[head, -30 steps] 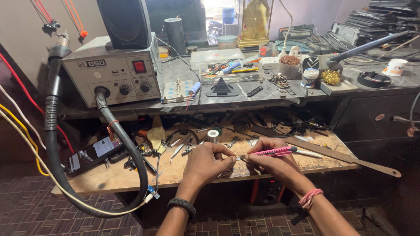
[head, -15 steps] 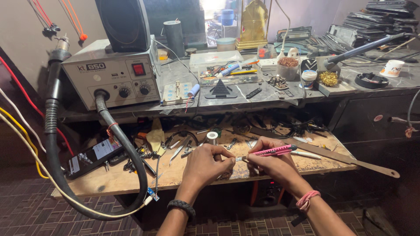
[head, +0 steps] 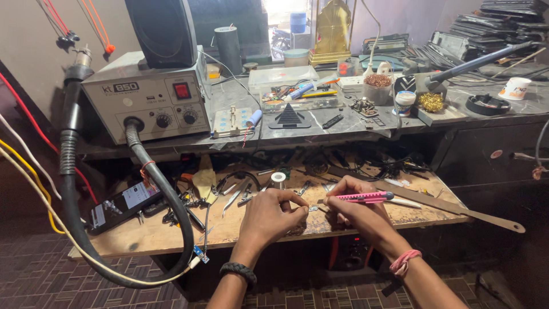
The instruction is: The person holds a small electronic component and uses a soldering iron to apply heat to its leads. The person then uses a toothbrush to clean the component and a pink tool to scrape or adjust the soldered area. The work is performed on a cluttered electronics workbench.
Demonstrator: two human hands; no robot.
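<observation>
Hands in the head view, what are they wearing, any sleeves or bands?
No sleeves show: both forearms are bare. The left hand has a dark braided band on its wrist. The right hand has a pink band with a knot on its wrist.

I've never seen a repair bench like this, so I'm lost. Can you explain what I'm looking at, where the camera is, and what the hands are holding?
The picture comes from a camera worn on a person's head, looking down at their own two bare hands over a worn wooden bench. The right hand holds a pink pen-shaped tool, tip toward the left hand, which pinches a tiny part too small to identify. On the bench lie tweezers, a small spool and a phone. On the shelf behind stands a grey box with knobs; a thick black hose runs from it. Further right are a clear plastic box and small pots.
</observation>
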